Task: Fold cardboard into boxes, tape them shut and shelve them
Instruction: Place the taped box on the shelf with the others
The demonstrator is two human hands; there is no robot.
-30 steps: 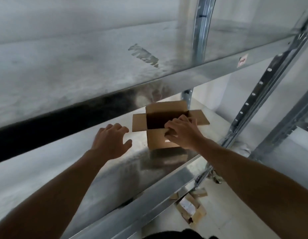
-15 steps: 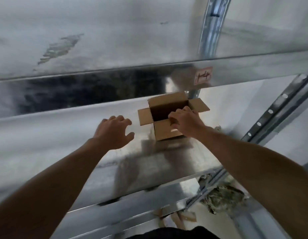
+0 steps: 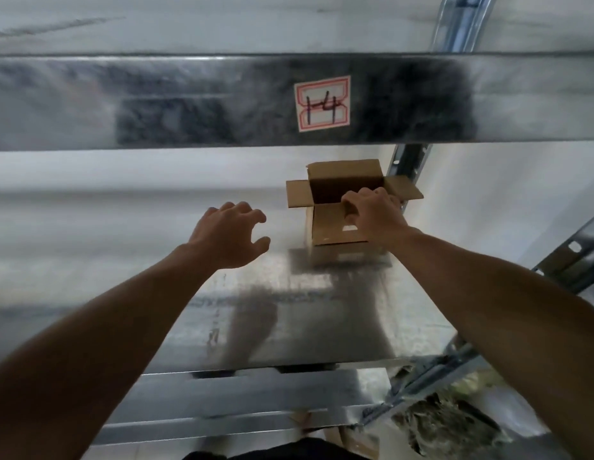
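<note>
A small brown cardboard box [image 3: 329,227] stands on the metal shelf [image 3: 289,320], far back on the right, with its top flaps spread open. My right hand [image 3: 372,217] grips the near flap at the box's front rim, fingers curled over the edge. My left hand [image 3: 231,235] hovers above the shelf to the left of the box, apart from it, with fingers loosely spread and curled, holding nothing.
The shelf above [image 3: 289,97] crosses the whole view just over the box and bears a white label marked 14 [image 3: 322,102]. Perforated steel uprights [image 3: 574,254] stand at right. Crumpled material [image 3: 448,423] and cardboard scraps [image 3: 358,439] lie on the floor below.
The camera has dropped lower and turned, so the upper shelf's front beam now fills the top. Both hands stay in about the same place relative to the box.
</note>
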